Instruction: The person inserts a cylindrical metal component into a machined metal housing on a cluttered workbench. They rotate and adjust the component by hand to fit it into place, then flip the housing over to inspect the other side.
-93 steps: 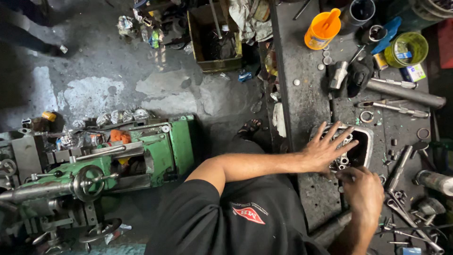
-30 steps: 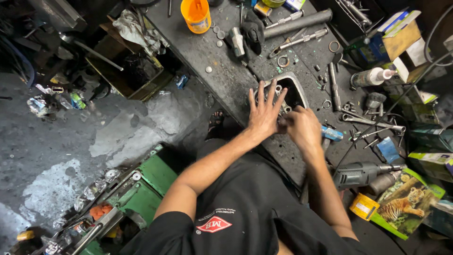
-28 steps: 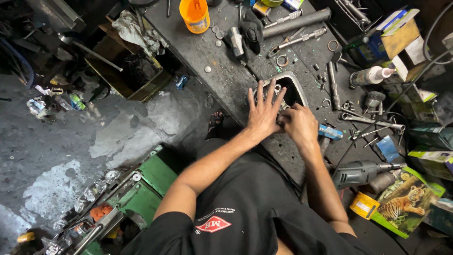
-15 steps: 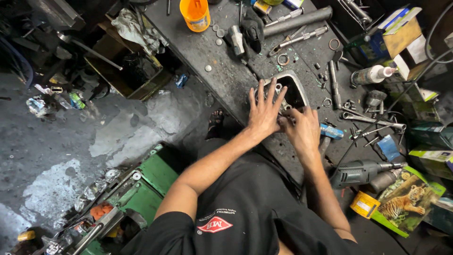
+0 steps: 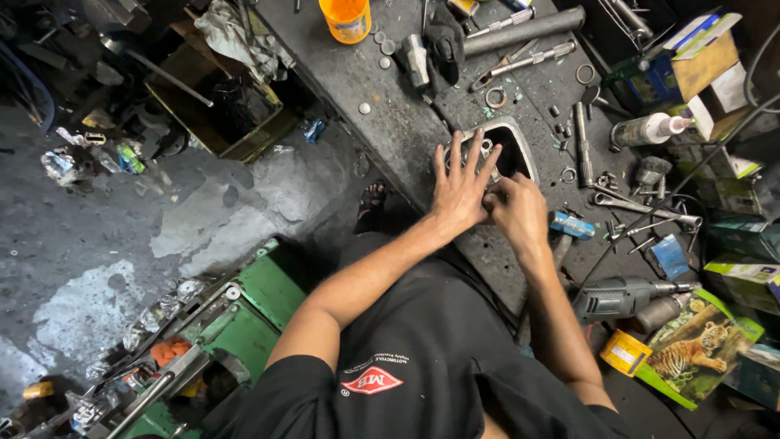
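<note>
Head view: left hand [image 5: 457, 189] splayed flat over metal tray [image 5: 520, 146]; right hand's [image 5: 518, 213] curled grip hidden.

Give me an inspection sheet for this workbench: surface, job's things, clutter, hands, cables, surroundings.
Surface: dark, grimy workbench, crowded.
Job's things: metal-rimmed tray of small parts, under both hands.
Clutter: orange cup, steel pipe, spanners, rings, white bottle, electric drill, boxes.
Hands: left hand spread flat over the tray; right hand curled at its near edge; what its grip holds is hidden.
Cables: thin black cable crossing the bench's right side.
Surroundings: stained concrete floor, green machine, box of scrap.
</note>
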